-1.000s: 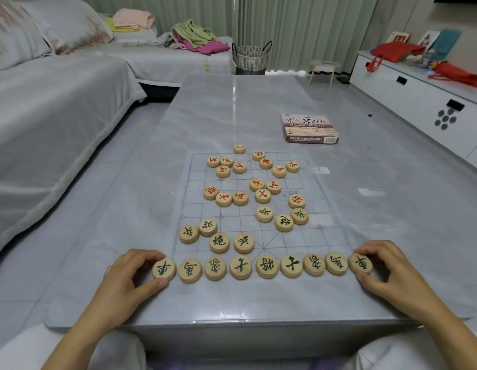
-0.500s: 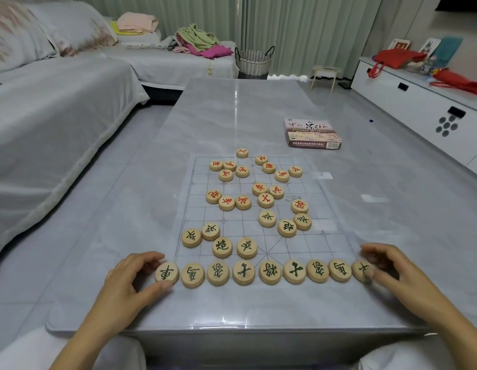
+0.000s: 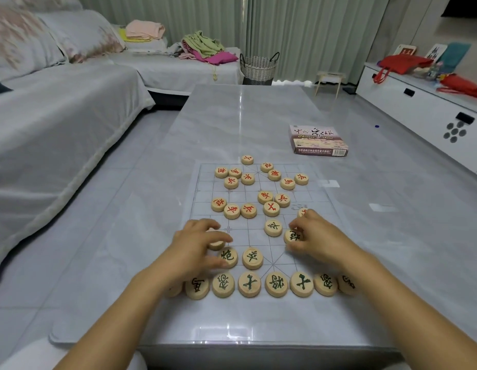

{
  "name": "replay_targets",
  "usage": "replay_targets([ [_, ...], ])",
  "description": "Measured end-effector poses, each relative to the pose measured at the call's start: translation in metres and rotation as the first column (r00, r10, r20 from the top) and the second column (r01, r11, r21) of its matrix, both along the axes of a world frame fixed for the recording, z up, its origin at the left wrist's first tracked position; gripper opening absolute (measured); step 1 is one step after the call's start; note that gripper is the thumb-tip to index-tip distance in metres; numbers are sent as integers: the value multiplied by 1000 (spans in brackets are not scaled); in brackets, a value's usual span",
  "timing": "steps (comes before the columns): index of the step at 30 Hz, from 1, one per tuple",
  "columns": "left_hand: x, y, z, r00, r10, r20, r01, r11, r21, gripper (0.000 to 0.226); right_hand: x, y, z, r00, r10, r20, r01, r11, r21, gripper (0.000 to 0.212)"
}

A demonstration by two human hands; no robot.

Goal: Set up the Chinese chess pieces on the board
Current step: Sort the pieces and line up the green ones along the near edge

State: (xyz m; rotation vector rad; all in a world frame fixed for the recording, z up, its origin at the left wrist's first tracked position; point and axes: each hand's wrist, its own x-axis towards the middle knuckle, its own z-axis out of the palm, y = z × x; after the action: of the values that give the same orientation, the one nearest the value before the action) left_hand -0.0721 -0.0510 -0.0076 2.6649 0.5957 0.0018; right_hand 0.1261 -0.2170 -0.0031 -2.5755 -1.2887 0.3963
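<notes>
table (image 3: 245, 116) (sofa (image 3: 58, 124) alongside) bears board (image 3: 240, 194); left hand (image 3: 194, 245) grips covered piece (image 3: 215, 245), right hand (image 3: 318, 236) pinches green piece (image 3: 293, 235).

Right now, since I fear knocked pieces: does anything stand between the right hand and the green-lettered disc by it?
Nothing visible does. The right hand pinches the round wooden green-lettered disc; a neighbouring green-lettered disc lies apart to its left. The left hand grips a separate wooden disc.

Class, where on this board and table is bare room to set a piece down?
Bare: grid between the left hand and the loose green piece; tabletop left of the box. Crowded: near green row, edge to edge; far red cluster.
</notes>
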Motion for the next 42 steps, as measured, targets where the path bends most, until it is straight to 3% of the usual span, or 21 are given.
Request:
replay_targets([
  [3, 21, 1, -7, 995, -60, -83, 61, 998, 11, 44, 3, 9, -1, 999, 12, 48, -10, 1000, -29, 43],
  [9, 40, 23, -18, 996, 12, 93, 8, 977, -214, 34, 15, 11, -5, 997, 46, 56, -48, 998, 30, 41],
  [14, 56, 44, -18, 982, 116, 147, -88, 979, -184, 35, 47, -14, 24, 986, -161, -50, 168, 902, 398, 37],
  [19, 50, 45, -20, 983, 82, 165, -52, 983, -177, 43, 52, -47, 22, 997, 59, -42, -50, 979, 199, 32],
  [26, 26, 52, -18, 969, 172, 175, -148, 978, -145, 54, 62, -59, -5, 989, 104, -103, -97, 993, 68, 34],
  [31, 2, 51, -13, 950, 262, 167, -235, 958, -167, 57, 65, -61, -12, 982, 100, -161, -84, 991, 105, 35],
  [35, -15, 41, -5, 952, 300, 67, -280, 936, -213, 63, 65, -65, -18, 973, 89, -211, -49, 981, 186, 37],
  [42, -11, 36, -12, 964, 261, 41, -251, 953, -169, 32, 67, -60, -12, 936, 9, -352, 20, 997, 79, 45],
])
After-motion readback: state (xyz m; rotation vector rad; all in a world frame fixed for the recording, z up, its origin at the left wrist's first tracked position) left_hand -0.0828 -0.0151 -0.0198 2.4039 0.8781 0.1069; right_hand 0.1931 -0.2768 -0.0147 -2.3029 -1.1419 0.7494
